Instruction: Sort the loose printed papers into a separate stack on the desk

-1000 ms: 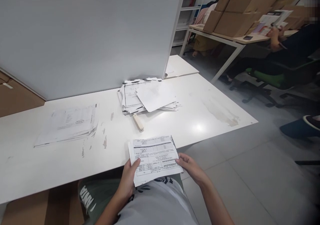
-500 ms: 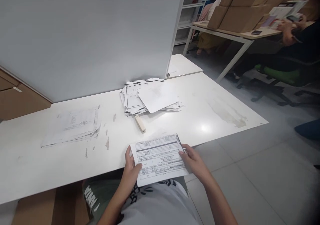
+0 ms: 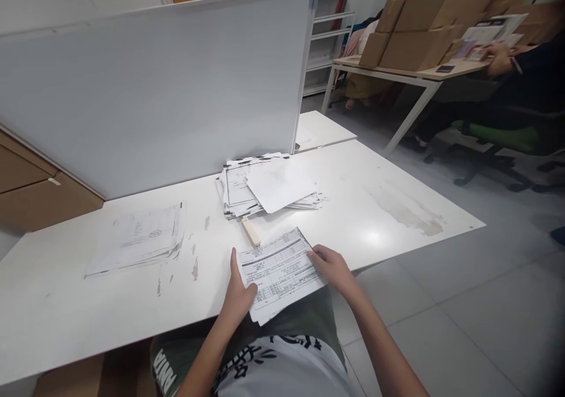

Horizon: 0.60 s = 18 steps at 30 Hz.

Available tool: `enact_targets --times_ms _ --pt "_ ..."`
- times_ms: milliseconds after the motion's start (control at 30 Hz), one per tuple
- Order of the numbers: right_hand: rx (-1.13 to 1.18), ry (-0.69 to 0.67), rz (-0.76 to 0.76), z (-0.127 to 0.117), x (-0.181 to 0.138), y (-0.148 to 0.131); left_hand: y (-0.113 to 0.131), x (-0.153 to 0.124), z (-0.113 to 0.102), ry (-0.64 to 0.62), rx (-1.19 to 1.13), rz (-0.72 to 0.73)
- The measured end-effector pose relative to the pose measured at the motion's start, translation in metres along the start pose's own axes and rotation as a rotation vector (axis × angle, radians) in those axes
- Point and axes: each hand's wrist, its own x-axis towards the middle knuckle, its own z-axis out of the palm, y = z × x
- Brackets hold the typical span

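Several printed sheets of paper point(image 3: 280, 273) are held between my two hands at the table's front edge, their lower corners slightly fanned. My left hand point(image 3: 241, 294) grips the left side, thumb on top. At the right side, my right hand point(image 3: 332, 270) pinches the sheets with its thumb on the print. Just beyond the sheets lies a cream-coloured stapler point(image 3: 251, 231). Behind it is an untidy paper pile point(image 3: 282, 188), with a blank sheet on top. A neater stack of printed papers point(image 3: 148, 232) lies to the left.
A whiteboard point(image 3: 176, 97) stands along the back of the white table point(image 3: 379, 209), with cardboard boxes point(image 3: 48, 191) at its left. Across the aisle, another table point(image 3: 392, 74) bears cardboard boxes point(image 3: 424, 29). A person point(image 3: 525, 79) sits there on a green chair point(image 3: 498, 135).
The sheets have turned a little anticlockwise and moved slightly forward over the table, and their lower corners now fan apart. My view has tilted up, showing the whiteboard's top edge.
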Motion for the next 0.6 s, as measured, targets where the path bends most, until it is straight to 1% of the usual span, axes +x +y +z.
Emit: enact_targets --times_ms 100,233,300,400,500,600 --pt "0.076 -0.025 0.015 -0.008 0.002 0.005 -0.001 0.004 0.005 0.050 -0.044 -0.004" --pt "0.162 -0.104 -0.009 -0.021 0.006 0.007 -0.001 0.010 0.013 0.132 0.058 0.054" --pt "0.161 -0.128 -0.015 -0.024 0.008 0.008 -0.001 0.011 0.016 0.183 0.105 0.093" --pt "0.130 -0.109 -0.012 -0.025 0.011 0.008 -0.005 0.009 0.019 0.246 0.125 0.129" --pt "0.151 -0.097 -0.015 -0.024 0.008 0.011 -0.012 0.005 0.019 0.236 0.079 0.133" --pt "0.235 -0.113 -0.005 -0.025 0.001 0.015 -0.020 -0.001 0.019 0.208 0.013 0.144"
